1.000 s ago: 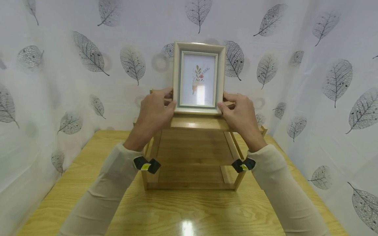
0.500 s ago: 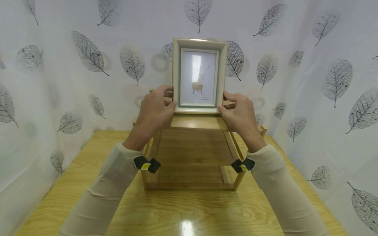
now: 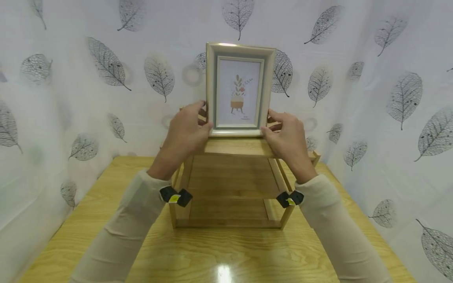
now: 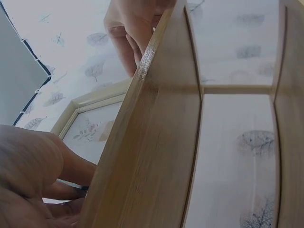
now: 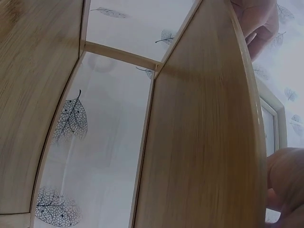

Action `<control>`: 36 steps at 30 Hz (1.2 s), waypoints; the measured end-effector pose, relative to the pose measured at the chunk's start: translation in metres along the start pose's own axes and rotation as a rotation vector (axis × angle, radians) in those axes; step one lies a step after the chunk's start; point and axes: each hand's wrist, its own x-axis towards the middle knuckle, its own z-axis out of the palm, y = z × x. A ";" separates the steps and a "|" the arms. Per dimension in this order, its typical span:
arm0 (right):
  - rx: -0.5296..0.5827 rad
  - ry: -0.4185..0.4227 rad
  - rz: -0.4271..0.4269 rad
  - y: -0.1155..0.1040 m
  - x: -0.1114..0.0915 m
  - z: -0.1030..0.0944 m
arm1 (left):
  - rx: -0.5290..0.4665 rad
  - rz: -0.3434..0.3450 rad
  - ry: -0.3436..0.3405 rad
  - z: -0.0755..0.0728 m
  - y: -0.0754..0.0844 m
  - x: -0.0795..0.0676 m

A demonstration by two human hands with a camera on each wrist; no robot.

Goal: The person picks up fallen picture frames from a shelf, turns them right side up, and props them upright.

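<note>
A cream picture frame (image 3: 240, 132) with a potted-plant print stands near-upright on the top tier of a wooden two-tier rack (image 3: 237, 147). At its lower left corner, my left hand (image 3: 185, 135) holds it, thumb at the front and fingers along the side. My right hand (image 3: 288, 135) grips the lower right corner in the same way. The left wrist view looks up past the rack's shelf at my left hand (image 4: 38, 166) beside the frame (image 4: 71, 118). In the right wrist view, the shelf edge partly hides my right hand (image 5: 287, 178) and the frame (image 5: 281, 123).
The rack stands on a yellow wood-grain table (image 3: 226, 251), with a lower tier (image 3: 230, 212) below. A white curtain with a leaf print (image 3: 159, 76) surrounds the table at the back and sides. A rack post end (image 3: 316, 155) sticks out on the right.
The frame's top edge has risen in view and come toward me, while its bottom edge stays in place. The glare has left the glass, so the print shows fully. Both hands have barely moved.
</note>
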 end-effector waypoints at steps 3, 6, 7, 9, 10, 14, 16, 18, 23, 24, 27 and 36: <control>-0.009 -0.009 0.008 -0.001 0.000 0.001 | 0.008 0.022 -0.007 0.001 0.000 0.001; -0.023 -0.022 0.006 -0.002 -0.001 0.001 | 0.002 0.024 -0.007 0.002 0.000 0.001; -0.027 -0.025 0.002 -0.003 -0.001 0.001 | -0.007 0.024 -0.006 0.002 0.000 0.001; -0.040 -0.028 -0.008 -0.003 -0.001 0.002 | -0.034 0.014 -0.008 0.002 -0.001 0.001; -0.045 -0.029 -0.014 -0.004 -0.001 0.002 | -0.048 0.010 -0.011 0.002 0.000 0.000; -0.054 -0.040 -0.019 -0.004 0.000 0.002 | -0.090 -0.015 -0.029 0.002 0.000 -0.001; -0.054 -0.047 -0.018 -0.003 0.000 0.002 | -0.099 -0.027 -0.037 0.002 0.000 -0.001; -0.049 -0.059 -0.017 -0.003 0.000 0.002 | -0.110 -0.044 -0.049 0.002 0.000 -0.002; -0.016 -0.096 0.000 -0.004 -0.001 0.003 | -0.138 -0.075 -0.074 0.002 0.002 -0.005; -0.013 -0.104 0.004 -0.005 -0.002 0.003 | -0.139 -0.077 -0.074 0.001 0.003 -0.006; -0.019 -0.124 0.012 -0.006 -0.004 0.005 | -0.140 -0.078 -0.069 0.001 0.004 -0.007; -0.087 -0.112 -0.108 -0.011 -0.007 0.012 | -0.137 -0.054 -0.067 0.004 0.007 -0.009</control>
